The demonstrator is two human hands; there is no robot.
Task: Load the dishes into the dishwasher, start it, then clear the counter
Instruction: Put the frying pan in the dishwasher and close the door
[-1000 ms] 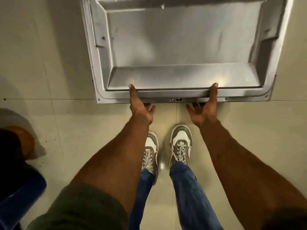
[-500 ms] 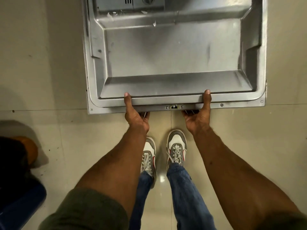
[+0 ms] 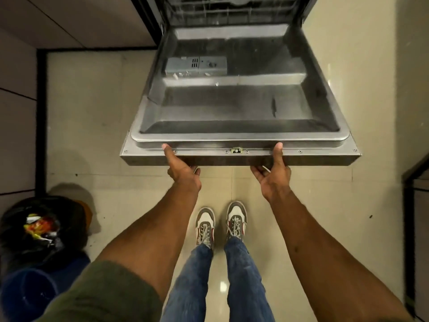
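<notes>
Grip: left hand (image 3: 183, 174) & right hand (image 3: 274, 176) are clamping near edge of grey stainless-steel dishwasher door (image 3: 232, 108), thumbs atop, fingers curling under; edge is running L-R, hinge lying straight ahead, door hanging part-open.

At eight o'clock a black bin bag (image 3: 58, 219) holds bright wrappers (image 3: 39, 226), with a blue bucket (image 3: 27, 291) beside it at seven. My sneakers (image 3: 205, 226) stand on beige floor tiles (image 3: 92, 112).
</notes>
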